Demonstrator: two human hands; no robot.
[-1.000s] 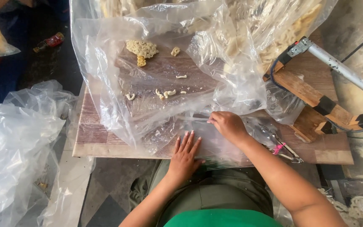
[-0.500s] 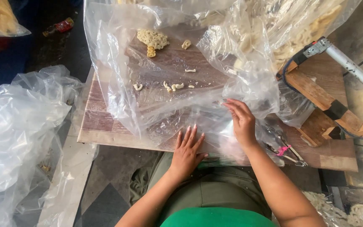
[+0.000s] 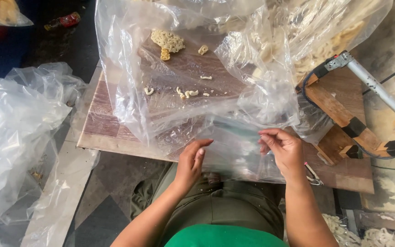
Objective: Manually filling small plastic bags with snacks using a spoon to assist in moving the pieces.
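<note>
Clear plastic bag [image 3: 234, 146] held at the near edge of the wooden table [image 3: 108, 132]: the left hand [image 3: 190, 160] pinches its upper edge with curled fingers, and the right hand [image 3: 284, 148] grips the same edge between thumb and fingertips. A large transparent sheet [image 3: 129, 77] drapes the tabletop behind, with pale cracker pieces [image 3: 166, 40] lying on it. Crumpled clear bags [image 3: 14, 128] lie on the floor at left. Wooden sealer frame [image 3: 339, 119] stands at right.
</note>
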